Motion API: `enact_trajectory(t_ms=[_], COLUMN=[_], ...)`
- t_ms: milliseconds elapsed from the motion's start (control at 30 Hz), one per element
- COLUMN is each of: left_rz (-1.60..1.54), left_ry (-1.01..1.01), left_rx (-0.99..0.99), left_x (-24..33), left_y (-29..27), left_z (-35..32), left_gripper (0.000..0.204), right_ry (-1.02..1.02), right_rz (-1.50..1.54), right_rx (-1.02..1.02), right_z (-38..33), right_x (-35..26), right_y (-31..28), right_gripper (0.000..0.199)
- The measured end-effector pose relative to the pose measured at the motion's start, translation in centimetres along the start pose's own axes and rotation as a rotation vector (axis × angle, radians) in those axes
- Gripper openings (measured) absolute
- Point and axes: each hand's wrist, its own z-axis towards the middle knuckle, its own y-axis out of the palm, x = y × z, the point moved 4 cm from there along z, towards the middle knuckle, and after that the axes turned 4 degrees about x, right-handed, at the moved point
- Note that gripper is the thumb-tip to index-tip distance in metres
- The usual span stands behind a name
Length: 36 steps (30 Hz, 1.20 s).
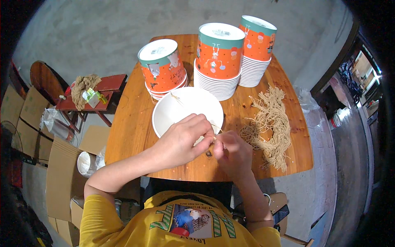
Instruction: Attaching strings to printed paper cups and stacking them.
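A white paper bowl lies tipped toward me on the wooden table. My left hand grips its near rim. My right hand is beside it, fingers pinched on a thin beige string at the bowl's edge. Another short piece of string pokes from the bowl's far rim. A pile of loose beige strings lies on the table just right of my right hand.
Three stacks of upturned orange-and-teal paper bowls stand at the table's far side. A small red stool with a string bundle stands left. Cardboard boxes and a bowl stack sit on the floor at left.
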Motion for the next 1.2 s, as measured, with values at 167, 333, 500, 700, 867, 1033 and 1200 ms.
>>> enact_trajectory(t_ms=[167, 333, 500, 700, 867, 1033, 1200], left_rz=[-0.098, -0.093, -0.058, 0.023, -0.060, -0.030, -0.034], left_ry=[-0.095, -0.115, -0.085, -0.017, -0.020, 0.005, 0.007], left_rx=[-0.034, -0.063, -0.085, -0.088, -0.104, -0.116, -0.103], left_x=[-0.8, -0.7, -0.3, 0.1, -0.3, -0.1, -0.2], left_y=[0.2, 0.2, 0.1, -0.4, -0.3, -0.7, -0.5], left_z=[-0.2, -0.3, 0.0, 0.1, -0.2, -0.4, -0.7], left_gripper=[0.013, 0.015, 0.011, 0.013, 0.013, 0.012, 0.010], right_ry=[0.255, 0.302, 0.321, 0.362, 0.497, 0.285, 0.434], right_rz=[0.072, 0.037, -0.042, -0.050, 0.119, 0.028, 0.058], right_rx=[-0.177, -0.196, -0.218, -0.198, -0.122, -0.192, -0.255], right_z=[0.4, 0.6, 0.3, 0.1, -0.2, 1.0, 0.5], right_x=[0.0, -0.3, -0.2, -0.1, 0.4, 0.3, 0.7], right_y=[-0.2, -0.3, 0.1, 0.9, 1.1, 0.5, 0.4], right_gripper=[0.011, 0.012, 0.010, 0.011, 0.012, 0.010, 0.010])
